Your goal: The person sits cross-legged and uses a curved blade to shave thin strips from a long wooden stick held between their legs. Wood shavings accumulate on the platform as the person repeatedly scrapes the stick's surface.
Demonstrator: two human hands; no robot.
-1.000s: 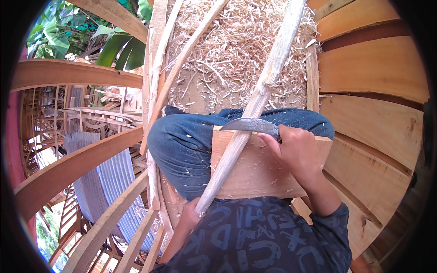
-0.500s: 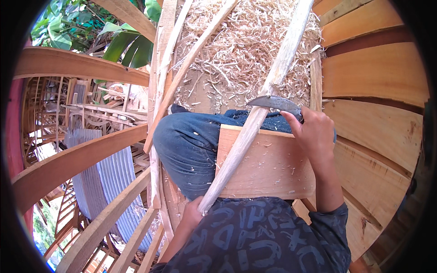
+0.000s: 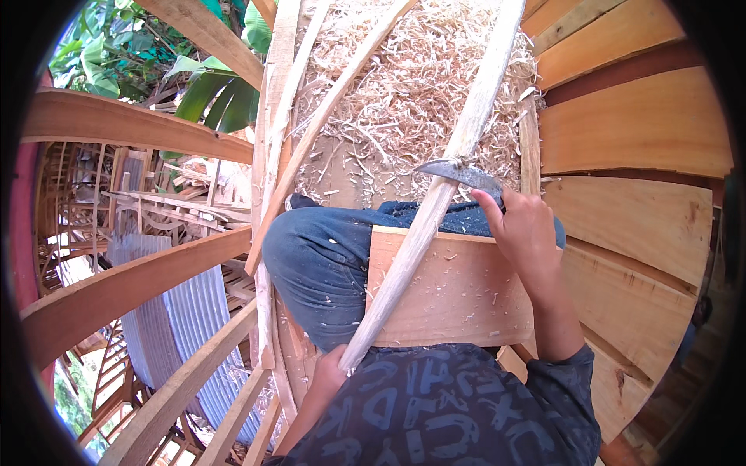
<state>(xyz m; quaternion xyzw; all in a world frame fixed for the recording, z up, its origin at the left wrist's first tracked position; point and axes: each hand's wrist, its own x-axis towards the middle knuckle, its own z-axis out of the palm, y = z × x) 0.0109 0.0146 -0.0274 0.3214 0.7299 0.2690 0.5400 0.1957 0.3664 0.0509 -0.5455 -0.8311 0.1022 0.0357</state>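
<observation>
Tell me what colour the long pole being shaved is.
Pale tan bare wood pole, seen in the head view.

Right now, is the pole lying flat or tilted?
Tilted. The pole slants from the left hand near the lap, over the board, toward the shavings; the blade lies across it.

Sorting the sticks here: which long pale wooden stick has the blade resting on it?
The thick pole lying across the board, under the blade held by the right hand; the thinner sticks lean leftward, untouched.
</observation>
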